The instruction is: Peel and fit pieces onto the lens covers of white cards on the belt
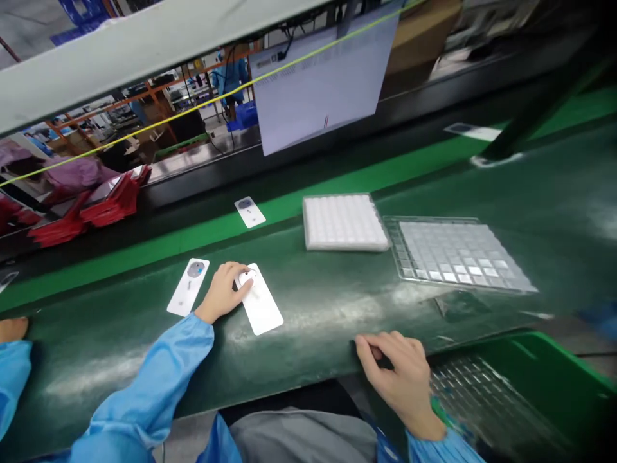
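A white phone back cover (265, 313) lies on the green work surface, its camera end under my left hand (224, 291). The thumb and fingers are closed around that end and partly hide it. Just left of this hand lies another white phone back cover (182, 294), with a round grey camera area and a small blue spot. My right hand (398, 376) is at the bench's front edge, thumb and index finger pinched together. A small dark bit shows at its fingertips, too unclear to name.
A white gridded tray (344, 222) and a clear tray of small pale squares (463, 254) stand to the right. Another cover (249, 212) lies on the bright green strip. A green bin (554, 366) is low right. A co-worker's hand (13, 329) rests at far left.
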`<state>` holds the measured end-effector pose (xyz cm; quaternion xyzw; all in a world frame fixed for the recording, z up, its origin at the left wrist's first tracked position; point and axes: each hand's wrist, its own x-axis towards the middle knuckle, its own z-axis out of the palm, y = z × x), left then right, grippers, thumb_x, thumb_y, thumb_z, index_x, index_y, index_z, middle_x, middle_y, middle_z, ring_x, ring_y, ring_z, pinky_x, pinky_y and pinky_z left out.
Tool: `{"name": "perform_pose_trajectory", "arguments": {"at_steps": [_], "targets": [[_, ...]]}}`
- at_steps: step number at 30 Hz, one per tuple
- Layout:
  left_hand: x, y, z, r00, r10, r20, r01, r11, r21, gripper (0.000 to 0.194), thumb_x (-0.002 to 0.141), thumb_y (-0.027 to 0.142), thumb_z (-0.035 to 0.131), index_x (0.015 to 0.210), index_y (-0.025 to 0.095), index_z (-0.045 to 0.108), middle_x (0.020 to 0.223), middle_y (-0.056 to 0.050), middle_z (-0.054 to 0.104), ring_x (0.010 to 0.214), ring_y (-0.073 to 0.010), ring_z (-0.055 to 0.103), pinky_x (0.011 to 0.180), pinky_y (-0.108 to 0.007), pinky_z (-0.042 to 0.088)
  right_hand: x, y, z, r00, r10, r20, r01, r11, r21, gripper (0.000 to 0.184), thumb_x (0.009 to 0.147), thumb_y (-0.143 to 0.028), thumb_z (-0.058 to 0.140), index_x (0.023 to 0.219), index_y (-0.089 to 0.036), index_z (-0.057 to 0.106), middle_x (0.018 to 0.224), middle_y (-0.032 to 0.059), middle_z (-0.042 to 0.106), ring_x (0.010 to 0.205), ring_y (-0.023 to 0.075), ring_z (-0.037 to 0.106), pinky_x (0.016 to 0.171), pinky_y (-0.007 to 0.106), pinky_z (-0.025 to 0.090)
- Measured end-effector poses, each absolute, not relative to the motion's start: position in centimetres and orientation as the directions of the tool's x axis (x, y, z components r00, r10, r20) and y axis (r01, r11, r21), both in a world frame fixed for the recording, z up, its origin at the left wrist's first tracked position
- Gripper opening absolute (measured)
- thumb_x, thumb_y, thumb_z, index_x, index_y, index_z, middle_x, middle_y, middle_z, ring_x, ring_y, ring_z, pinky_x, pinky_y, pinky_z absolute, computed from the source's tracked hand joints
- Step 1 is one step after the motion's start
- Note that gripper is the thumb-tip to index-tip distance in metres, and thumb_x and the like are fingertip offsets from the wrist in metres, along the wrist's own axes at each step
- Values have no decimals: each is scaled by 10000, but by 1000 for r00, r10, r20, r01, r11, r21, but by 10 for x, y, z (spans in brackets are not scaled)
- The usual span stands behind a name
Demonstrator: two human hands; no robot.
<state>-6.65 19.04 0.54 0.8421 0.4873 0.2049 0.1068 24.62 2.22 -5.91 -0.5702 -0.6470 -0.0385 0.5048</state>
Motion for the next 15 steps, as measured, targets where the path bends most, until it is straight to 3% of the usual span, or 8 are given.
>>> {"name": "perform_pose_trajectory", "arguments": {"at_steps": [3,7,9,11,13,15], "targets": [[-76,246,18,444,876,190,798,-483,361,257,953,379,615,1139,216,685,1200,-104,704,1130,-288,648,1012,-424,501,235,35,-70,210,640,739,855,246,-456,224,931,-182,628,709,-211,636,497,-43,466,498,149,458,613,354,287],[-73,346,39,375,915,148,858,-404,318,430,953,388,603,1313,154,622,1346,-184,647,1280,-354,588,1094,-471,427,240,40,-82,100,603,792,878,321,-356,172,910,-109,568,788,-206,641,629,-5,617,560,162,512,621,351,309],[-65,394,49,341,933,115,880,-360,311,707,913,440,662,1492,93,452,1427,-252,587,1342,-384,548,1105,-470,414,242,42,-83,102,599,794,875,326,-358,169,907,-104,543,814,-207,640,678,7,638,595,173,528,628,355,313],[-56,434,56,323,945,55,894,-324,310,1084,768,540,805,1580,50,281,1443,-309,560,1352,-425,540,1076,-472,439,241,45,-79,141,604,785,868,306,-391,188,921,-119,509,804,-209,626,675,10,617,596,181,515,626,361,306],[-50,463,61,331,943,-15,899,-311,308,1364,569,600,921,1598,36,224,1405,-336,584,1313,-463,570,1035,-478,471,237,48,-75,180,609,773,871,266,-413,215,938,-140,470,786,-212,603,659,9,587,586,182,493,622,363,301],[-48,482,64,356,932,-63,898,-322,301,1481,446,616,963,1582,-1,239,1344,-361,616,1241,-487,618,985,-481,506,234,51,-72,215,607,765,883,213,-417,233,950,-162,434,774,-214,579,649,8,559,590,185,479,629,363,306]]}}
